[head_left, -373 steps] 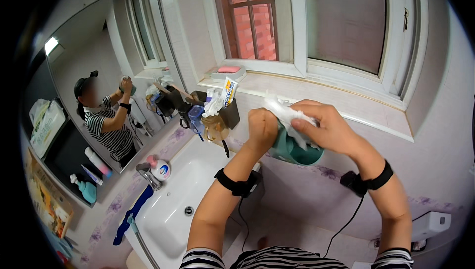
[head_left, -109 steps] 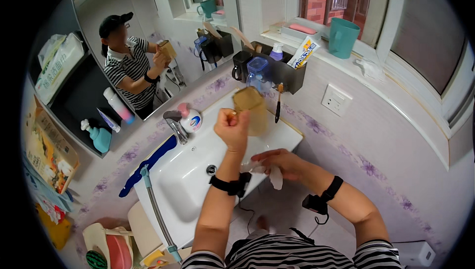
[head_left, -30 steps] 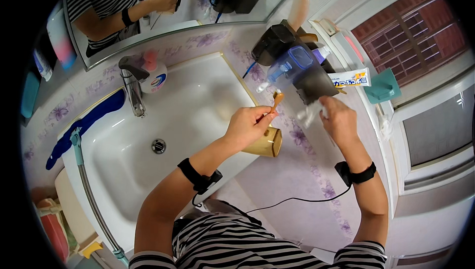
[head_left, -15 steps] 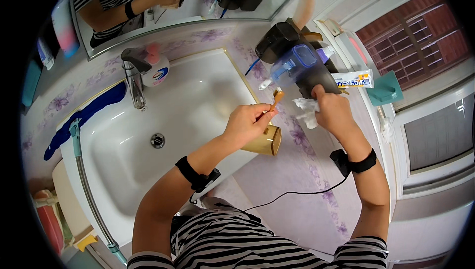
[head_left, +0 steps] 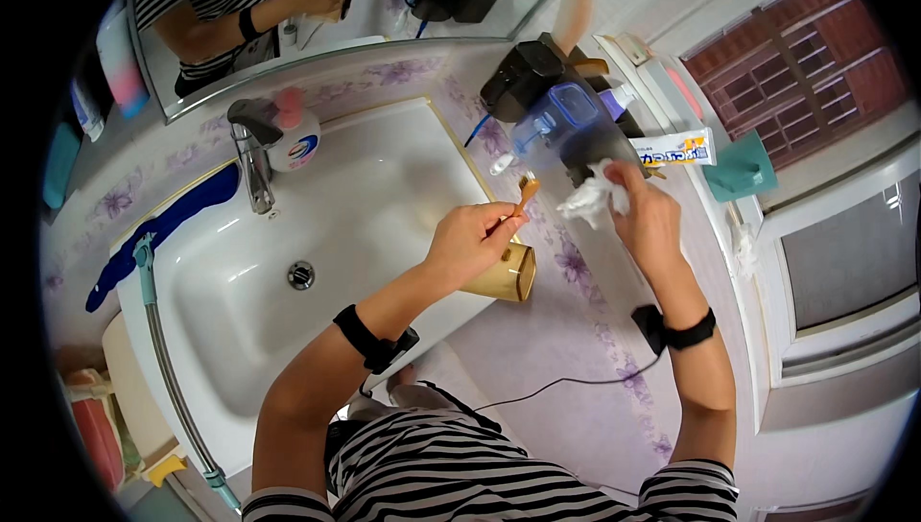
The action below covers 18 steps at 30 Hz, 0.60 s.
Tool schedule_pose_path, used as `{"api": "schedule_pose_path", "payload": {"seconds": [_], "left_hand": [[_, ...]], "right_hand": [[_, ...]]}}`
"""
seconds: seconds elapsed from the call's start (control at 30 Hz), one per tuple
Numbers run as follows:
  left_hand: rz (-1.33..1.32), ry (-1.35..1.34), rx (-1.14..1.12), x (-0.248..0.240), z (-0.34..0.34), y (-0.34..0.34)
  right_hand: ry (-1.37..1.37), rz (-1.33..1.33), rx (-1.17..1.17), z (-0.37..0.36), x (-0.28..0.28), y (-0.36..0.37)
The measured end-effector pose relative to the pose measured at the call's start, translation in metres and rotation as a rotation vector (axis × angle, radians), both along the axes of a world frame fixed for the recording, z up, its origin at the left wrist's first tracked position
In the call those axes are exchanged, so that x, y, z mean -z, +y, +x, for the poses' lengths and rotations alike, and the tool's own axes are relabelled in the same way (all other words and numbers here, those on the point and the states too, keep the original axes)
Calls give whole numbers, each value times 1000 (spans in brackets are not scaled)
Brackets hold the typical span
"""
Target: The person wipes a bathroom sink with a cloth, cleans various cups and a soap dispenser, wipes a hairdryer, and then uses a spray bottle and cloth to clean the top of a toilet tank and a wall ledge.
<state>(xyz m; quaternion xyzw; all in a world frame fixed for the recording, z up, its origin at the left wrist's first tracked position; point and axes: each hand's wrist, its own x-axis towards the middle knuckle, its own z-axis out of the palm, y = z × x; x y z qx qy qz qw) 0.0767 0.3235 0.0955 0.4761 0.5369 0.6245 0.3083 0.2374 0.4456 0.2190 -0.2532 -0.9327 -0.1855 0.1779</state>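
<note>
My left hand [head_left: 470,242] pinches an orange toothbrush [head_left: 526,194] by its handle, bristle end up, over the right rim of the sink. Directly beneath that hand is an amber translucent cup [head_left: 508,272]; whether the lower fingers also grip it I cannot tell. My right hand [head_left: 649,220] is closed around a crumpled white tissue [head_left: 595,198], beside a dark container [head_left: 593,150]. Close by lies a blue translucent cup [head_left: 568,109]. A white toothpaste tube [head_left: 676,149] extends to the right behind my right hand.
The white sink [head_left: 230,330] has a chrome faucet [head_left: 254,162] with a soap bottle [head_left: 293,138] next to it. A dark blue cloth [head_left: 182,223] drapes the left rim by a shower hose [head_left: 173,368]. On the right stand a black cup [head_left: 518,81] and a teal holder [head_left: 742,169].
My right hand has drawn back slightly from the dark container, and the tissue has shifted up with it. My left hand keeps its grip on the toothbrush. The whole view has shifted slightly.
</note>
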Motion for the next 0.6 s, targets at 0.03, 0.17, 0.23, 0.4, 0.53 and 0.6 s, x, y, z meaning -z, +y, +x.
{"api": "schedule_pose_path", "payload": {"seconds": [0.03, 0.17, 0.23, 0.4, 0.53, 0.6], "left_hand": [[3, 23, 13, -3, 1, 1], [-27, -29, 62, -4, 4, 1], [-22, -23, 45, -2, 2, 1], [-17, -5, 24, -3, 3, 2], [26, 7, 21, -2, 2, 5], [24, 33, -3, -3, 0, 3]], "right_hand": [[43, -79, -36, -8, 0, 4], [17, -251, -128, -13, 4, 9], [-92, -276, -114, -2, -2, 6], [-11, -329, -58, 7, -16, -2], [109, -251, -181, -16, 5, 4], [-21, -206, -133, -15, 10, 8]]}}
